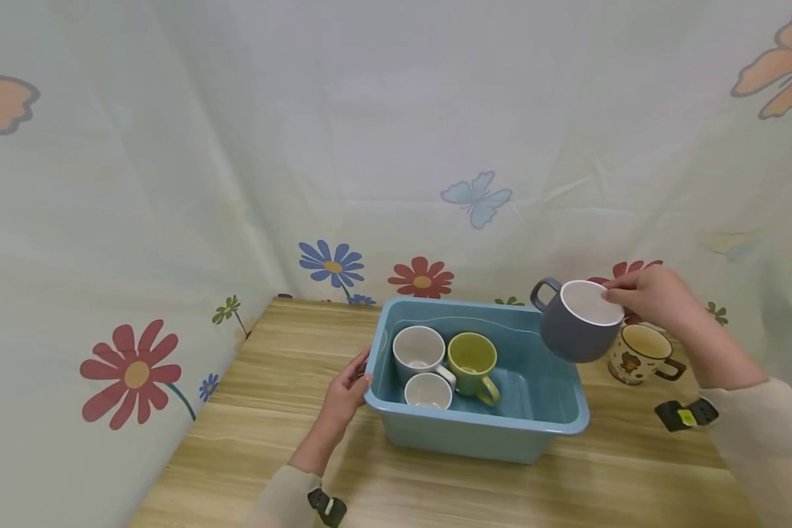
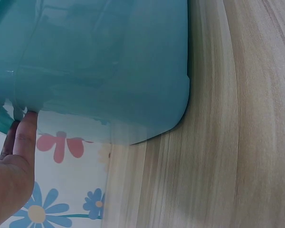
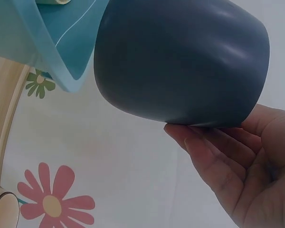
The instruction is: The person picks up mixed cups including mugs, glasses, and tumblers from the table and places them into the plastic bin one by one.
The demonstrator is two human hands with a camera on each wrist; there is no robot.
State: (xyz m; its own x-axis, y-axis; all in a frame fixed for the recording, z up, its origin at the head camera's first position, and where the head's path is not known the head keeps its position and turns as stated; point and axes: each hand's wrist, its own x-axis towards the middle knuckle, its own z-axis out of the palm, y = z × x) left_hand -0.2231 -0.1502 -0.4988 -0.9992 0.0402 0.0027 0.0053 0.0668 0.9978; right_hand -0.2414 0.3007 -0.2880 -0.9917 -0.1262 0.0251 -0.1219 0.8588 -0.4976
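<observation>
A blue plastic tub [image 1: 554, 422] stands on the wooden table and holds two white mugs [image 1: 419, 348] [image 1: 427, 392] and a green mug [image 1: 471, 357]. My right hand [image 1: 647, 297] pinches the rim of a grey mug [image 1: 577, 323] with a white inside, held in the air over the tub's right edge. From the right wrist view the grey mug [image 3: 180, 59] fills the top, with my fingers [image 3: 218, 156] under its rim. My left hand [image 1: 350, 389] rests with straight fingers against the tub's left wall [image 2: 99, 61].
A cream mug with a cartoon print [image 1: 643, 353] stands on the table right of the tub. Floral curtains hang behind and to the left. Bare wooden tabletop [image 1: 270, 367] lies left of and in front of the tub.
</observation>
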